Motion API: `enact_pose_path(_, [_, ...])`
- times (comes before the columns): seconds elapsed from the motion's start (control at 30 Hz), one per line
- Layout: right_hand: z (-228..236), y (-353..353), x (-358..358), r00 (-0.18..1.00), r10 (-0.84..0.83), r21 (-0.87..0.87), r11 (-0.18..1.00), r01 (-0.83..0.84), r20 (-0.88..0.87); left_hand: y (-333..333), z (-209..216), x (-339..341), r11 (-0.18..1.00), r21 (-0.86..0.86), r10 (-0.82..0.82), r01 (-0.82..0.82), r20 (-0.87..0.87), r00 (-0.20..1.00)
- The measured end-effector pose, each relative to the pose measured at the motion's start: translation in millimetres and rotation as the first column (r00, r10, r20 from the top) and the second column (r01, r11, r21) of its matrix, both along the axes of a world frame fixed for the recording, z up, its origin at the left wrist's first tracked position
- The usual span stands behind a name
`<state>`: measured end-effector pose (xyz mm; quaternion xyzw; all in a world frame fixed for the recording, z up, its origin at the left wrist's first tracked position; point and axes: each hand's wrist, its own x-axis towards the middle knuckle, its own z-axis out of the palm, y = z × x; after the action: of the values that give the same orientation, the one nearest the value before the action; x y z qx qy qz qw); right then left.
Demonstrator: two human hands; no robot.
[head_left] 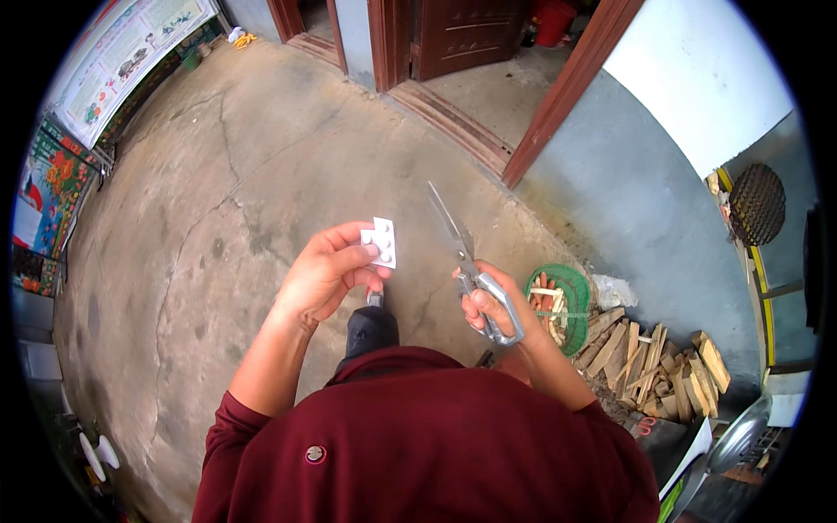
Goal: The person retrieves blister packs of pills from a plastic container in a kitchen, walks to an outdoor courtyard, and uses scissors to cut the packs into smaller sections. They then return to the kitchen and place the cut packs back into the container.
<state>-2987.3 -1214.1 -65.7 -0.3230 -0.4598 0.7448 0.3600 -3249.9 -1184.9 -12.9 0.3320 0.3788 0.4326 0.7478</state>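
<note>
Between the thumb and fingers of my left hand (336,266) is a small white blister pack (384,237) with several round bumps. One corner of the pack is cut away, leaving a stepped edge. My right hand (493,301) grips a pair of scissors (459,251) by its grey handles. The metal blades point up and away, a little apart at the tips as far as I can tell. Scissors and pack are apart, with a gap of floor visible between them.
A green basket (575,283) of pale sticks stands right of my right hand, beside split firewood (658,370) along the grey wall. Ahead is an open brown door (471,35) with a raised wooden sill. A metal pan (741,436) lies at lower right. The concrete floor (174,218) is cracked.
</note>
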Motion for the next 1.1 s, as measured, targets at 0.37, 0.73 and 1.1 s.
enact_pose_path(0.37, [13, 221, -44, 0.971, -0.234, 0.034, 0.972, 0.233, 0.044, 290, 27, -39, 0.988, -0.155, 0.055, 0.001, 0.353, 0.934])
enact_pose_path(0.73, [-44, 433, 27, 0.858, -0.464, 0.033, 0.882, 0.469, 0.219, 580, -51, 52, 0.996, -0.06, 0.074, -0.072, 0.024, 0.997])
enact_pose_path(1.1, [-26, 757, 158, 0.788, -0.589, 0.102, 0.808, 0.58, 0.178, 916, -9, 206, 0.998, -0.055, 0.032, -0.028, 0.067, 0.997])
